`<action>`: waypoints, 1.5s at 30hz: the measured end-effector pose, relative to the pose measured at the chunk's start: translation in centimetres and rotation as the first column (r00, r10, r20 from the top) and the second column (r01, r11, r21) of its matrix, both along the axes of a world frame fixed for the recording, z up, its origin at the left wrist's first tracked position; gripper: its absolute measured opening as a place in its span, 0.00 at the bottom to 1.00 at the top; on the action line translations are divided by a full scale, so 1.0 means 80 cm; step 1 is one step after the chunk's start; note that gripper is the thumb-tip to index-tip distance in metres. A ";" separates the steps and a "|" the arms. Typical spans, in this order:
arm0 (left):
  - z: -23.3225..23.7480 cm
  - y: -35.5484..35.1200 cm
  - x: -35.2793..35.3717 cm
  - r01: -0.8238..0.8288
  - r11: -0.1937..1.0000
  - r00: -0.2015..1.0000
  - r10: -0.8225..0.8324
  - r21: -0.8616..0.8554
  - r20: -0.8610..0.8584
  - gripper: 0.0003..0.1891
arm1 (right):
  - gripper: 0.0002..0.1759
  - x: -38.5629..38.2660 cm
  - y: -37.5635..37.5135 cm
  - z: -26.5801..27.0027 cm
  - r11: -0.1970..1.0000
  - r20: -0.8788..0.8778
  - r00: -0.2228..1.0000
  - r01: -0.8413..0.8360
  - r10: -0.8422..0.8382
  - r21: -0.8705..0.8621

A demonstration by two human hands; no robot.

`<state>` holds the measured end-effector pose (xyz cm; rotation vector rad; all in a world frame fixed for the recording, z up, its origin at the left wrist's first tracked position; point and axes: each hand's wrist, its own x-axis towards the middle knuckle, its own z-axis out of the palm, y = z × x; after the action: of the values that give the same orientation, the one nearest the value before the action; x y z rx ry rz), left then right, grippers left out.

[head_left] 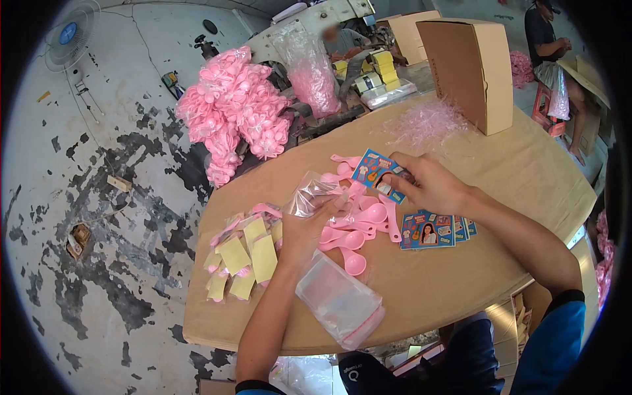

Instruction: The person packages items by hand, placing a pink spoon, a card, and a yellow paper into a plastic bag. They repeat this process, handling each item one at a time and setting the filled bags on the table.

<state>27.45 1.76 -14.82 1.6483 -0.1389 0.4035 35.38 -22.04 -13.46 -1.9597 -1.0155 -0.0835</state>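
My right hand [438, 185] pinches a blue printed card [370, 166] over a pile of pink plastic spoons [352, 240]. Close by on the left, my left hand [304, 227] has its fingers closed on a clear plastic bag [309, 191], which stands up above the hand. Beneath my right forearm lies a fanned stack of the same blue cards [409, 238]. Flat clear bags [339, 299] are stacked near the front table edge. Left of my left wrist sit several filled packets with yellowish cards [234, 255] and pink spoons inside.
A brown-covered table [526, 171] holds a tall cardboard box [461, 72] and loose clear plastic strips [431, 125] at the back. Beyond it are a heap of bagged pink spoons [230, 99] and a machine [316, 29]. One person [553, 52] sits far right; another is behind the machine.
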 end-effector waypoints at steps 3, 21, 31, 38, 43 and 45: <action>-0.001 -0.001 -0.001 -0.017 0.998 1.000 0.018 -0.057 0.018 0.15 | 0.15 -0.004 0.006 -0.006 0.996 -0.063 0.995 -0.073 0.076 0.048; 0.006 -0.015 -0.009 -0.047 0.973 0.998 0.052 -0.227 0.018 0.19 | 0.16 -0.007 0.010 -0.013 0.987 -0.098 0.986 -0.123 0.133 0.107; 0.005 -0.021 -0.015 -0.034 0.998 0.999 0.034 -0.050 0.006 0.20 | 0.12 -0.031 0.026 -0.022 0.960 -0.183 0.944 -0.257 0.273 0.107; 0.009 -0.022 -0.020 0.022 0.997 0.998 -0.017 -0.068 0.064 0.18 | 0.11 -0.022 0.030 -0.036 0.941 -0.296 0.903 -0.251 0.311 0.225; -0.006 -0.044 -0.021 0.102 0.995 0.994 -0.102 0.004 -0.025 0.25 | 0.12 -0.032 0.030 -0.030 0.913 -0.260 0.889 -0.309 0.377 0.267; -0.007 -0.046 -0.018 0.193 0.977 0.979 -0.199 0.095 0.054 0.30 | 0.12 -0.031 0.030 -0.028 0.906 -0.262 0.883 -0.316 0.389 0.282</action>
<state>25.98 -1.91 -15.41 1.6925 -0.3687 0.3018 32.92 -19.62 -15.71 -1.4885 -1.0811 0.2949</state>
